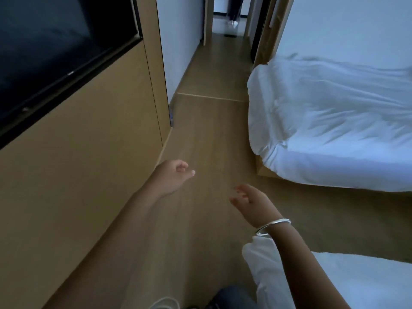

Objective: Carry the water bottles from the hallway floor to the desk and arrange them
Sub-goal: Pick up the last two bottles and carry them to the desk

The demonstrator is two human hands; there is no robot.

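Nearest the lens, at the bottom edge of the frame, I see a dark trouser leg (231, 297) and a white bedding corner (263, 264), so I judge the wearer is walking between two beds. I cannot find any water bottles with certainty; a small bluish shape (171, 115) sits on the floor at the foot of the tan wooden wall panel (89, 175), left of centre, where the hallway begins, too small and blurred to name. No desk shows either.

Just above the leg, my left hand (175, 175) reaches forward at centre-left, fingers loosely curled and holding nothing. My right hand (249, 201), with a thin silver bangle (273, 226) on its wrist, hangs lower and to the right, fingers relaxed and apart, also empty. Both arms look held out for balance while heading for the hallway, I judge.

Further out, a black wall-mounted television screen (55, 52) fills the upper left, a white rumpled duvet on a bed (334, 121) the right, and the brown wood-plank floor (211, 141) runs up to a doorway at top centre, where another person's legs and white shoes (233, 21) stand.
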